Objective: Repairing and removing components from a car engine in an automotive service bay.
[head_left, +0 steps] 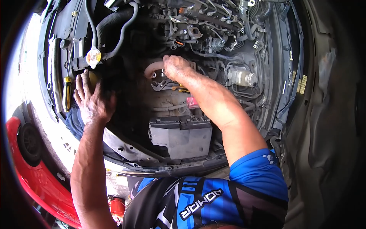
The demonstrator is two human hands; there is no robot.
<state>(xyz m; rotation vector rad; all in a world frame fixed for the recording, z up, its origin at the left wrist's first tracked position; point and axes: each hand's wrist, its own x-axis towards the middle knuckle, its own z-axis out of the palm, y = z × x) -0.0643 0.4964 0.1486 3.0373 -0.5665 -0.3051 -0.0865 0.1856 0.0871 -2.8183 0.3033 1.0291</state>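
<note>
My left hand (93, 99) rests with fingers spread at the left side of the engine bay, beside a yellow-handled screwdriver (66, 93) and over a dark blue cloth (74, 124). A yellowish round object behind the fingers is partly hidden. My right hand (176, 68) is closed near the middle, at a pale pink curved hose (152, 67); what its fingers grip is hidden. Just below it lie slip-joint pliers (160, 86), with yellow-and-black handles (179, 89) beside them, partly under my wrist. A small pink object (192, 102) sits lower, beside my forearm.
Engine parts with pipes (206, 26) fill the upper middle. A reservoir (240, 78) is right, a capped radiator neck (93, 57) upper left, a grey fuse box (179, 139) near the front of my body. A red car (44, 191) stands at lower left.
</note>
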